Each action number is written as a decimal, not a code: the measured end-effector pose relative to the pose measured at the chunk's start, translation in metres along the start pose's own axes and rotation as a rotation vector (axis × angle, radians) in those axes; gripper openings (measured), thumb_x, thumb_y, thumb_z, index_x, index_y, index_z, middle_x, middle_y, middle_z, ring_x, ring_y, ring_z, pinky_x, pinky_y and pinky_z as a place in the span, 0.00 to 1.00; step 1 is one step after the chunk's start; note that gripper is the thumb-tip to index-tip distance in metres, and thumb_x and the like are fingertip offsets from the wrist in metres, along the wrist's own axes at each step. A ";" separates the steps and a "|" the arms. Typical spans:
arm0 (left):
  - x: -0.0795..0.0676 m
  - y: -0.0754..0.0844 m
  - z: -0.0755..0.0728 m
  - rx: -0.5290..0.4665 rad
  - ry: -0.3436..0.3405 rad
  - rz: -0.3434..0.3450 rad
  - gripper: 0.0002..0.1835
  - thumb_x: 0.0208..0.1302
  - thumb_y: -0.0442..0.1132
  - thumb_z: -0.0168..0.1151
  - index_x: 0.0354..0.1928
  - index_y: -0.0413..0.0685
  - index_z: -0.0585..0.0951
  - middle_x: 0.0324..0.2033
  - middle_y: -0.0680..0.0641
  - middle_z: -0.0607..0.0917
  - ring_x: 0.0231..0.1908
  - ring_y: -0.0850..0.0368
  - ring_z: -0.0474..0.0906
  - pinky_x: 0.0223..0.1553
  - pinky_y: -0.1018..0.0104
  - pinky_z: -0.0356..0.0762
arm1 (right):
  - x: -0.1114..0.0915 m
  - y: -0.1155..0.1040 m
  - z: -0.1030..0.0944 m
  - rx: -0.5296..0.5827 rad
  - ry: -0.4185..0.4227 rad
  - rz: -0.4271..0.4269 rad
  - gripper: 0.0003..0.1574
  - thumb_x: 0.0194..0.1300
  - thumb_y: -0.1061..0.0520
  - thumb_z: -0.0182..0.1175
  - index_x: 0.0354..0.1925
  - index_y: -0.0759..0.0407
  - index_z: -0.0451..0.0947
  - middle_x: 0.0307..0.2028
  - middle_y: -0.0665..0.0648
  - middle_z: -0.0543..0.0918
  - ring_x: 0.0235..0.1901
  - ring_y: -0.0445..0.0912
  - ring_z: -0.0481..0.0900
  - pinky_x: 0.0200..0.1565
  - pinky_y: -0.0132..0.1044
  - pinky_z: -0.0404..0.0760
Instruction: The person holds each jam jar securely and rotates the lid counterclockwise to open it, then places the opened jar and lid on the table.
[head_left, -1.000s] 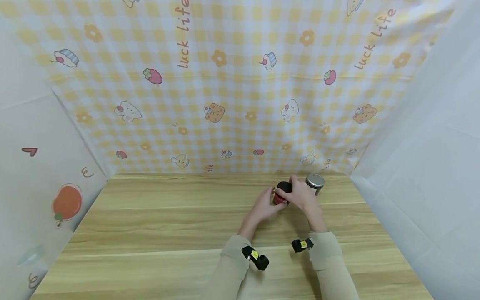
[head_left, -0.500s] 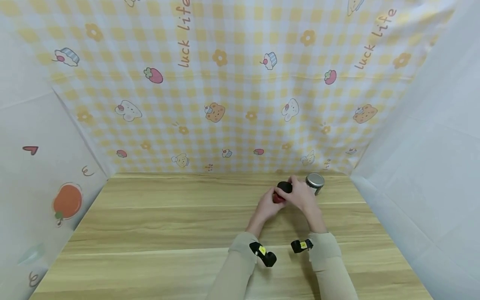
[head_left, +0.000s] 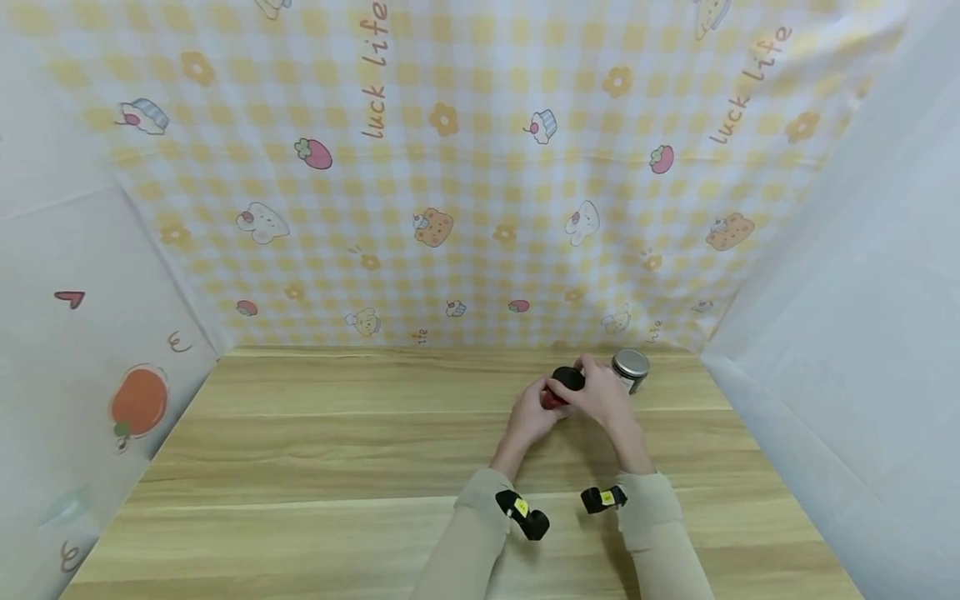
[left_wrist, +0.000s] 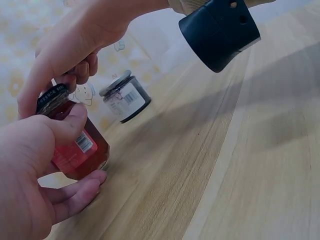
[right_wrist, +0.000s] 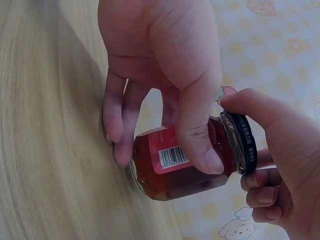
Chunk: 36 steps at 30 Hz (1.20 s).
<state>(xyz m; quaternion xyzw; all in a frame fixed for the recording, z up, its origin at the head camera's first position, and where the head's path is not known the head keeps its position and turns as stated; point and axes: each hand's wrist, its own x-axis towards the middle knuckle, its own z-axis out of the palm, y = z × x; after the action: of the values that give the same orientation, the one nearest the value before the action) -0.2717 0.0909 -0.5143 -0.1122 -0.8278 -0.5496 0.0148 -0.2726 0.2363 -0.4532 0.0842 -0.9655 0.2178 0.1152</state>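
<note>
Both hands are on a glass jar (right_wrist: 150,185) of dark red contents, with a pink-red barcode label and a black lid (head_left: 569,377). My left hand (head_left: 531,417) grips its body, thumb across the label side and fingers around the far side and base. The fingers and thumb of my right hand (head_left: 609,402) pinch the lid's edge. In the right wrist view, the lid (right_wrist: 242,142) sits on the jar's neck. Just right of the hands stands a second jar (left_wrist: 127,97), dark with a silver lid and pale barcode label.
The wooden table (head_left: 337,450) ends at a yellow checked cloth (head_left: 480,183) close behind the jars. White cloth sides (head_left: 840,333) border it on the right and left. A black wrist camera mount (head_left: 525,517) sits on each sleeve.
My left hand has moved right and closed in around the red jar's body. The right hand has stayed at the lid, and the second jar has not moved.
</note>
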 end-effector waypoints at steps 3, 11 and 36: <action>-0.004 0.001 -0.003 -0.018 0.019 0.029 0.20 0.58 0.46 0.76 0.52 0.55 0.83 0.45 0.51 0.85 0.45 0.56 0.78 0.48 0.58 0.76 | -0.001 -0.002 0.000 0.006 0.028 -0.014 0.36 0.60 0.31 0.67 0.43 0.61 0.75 0.25 0.60 0.79 0.22 0.50 0.76 0.24 0.41 0.74; -0.009 0.002 -0.009 -0.058 0.075 0.083 0.22 0.56 0.50 0.77 0.52 0.55 0.84 0.47 0.52 0.85 0.50 0.55 0.79 0.53 0.54 0.76 | -0.003 -0.008 -0.002 0.024 0.075 -0.048 0.35 0.59 0.31 0.67 0.42 0.61 0.76 0.26 0.61 0.81 0.23 0.51 0.79 0.25 0.43 0.76; -0.029 0.006 -0.046 0.004 0.185 0.188 0.23 0.48 0.46 0.82 0.47 0.50 0.86 0.39 0.51 0.86 0.41 0.56 0.82 0.42 0.62 0.79 | -0.016 -0.050 -0.005 0.056 0.207 -0.186 0.32 0.55 0.35 0.72 0.38 0.61 0.77 0.26 0.60 0.82 0.21 0.49 0.79 0.23 0.40 0.78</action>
<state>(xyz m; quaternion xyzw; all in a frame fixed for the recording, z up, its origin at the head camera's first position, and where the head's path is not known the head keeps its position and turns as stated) -0.2467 0.0462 -0.4950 -0.1380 -0.8099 -0.5519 0.1428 -0.2459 0.1956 -0.4331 0.1535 -0.9301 0.2405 0.2312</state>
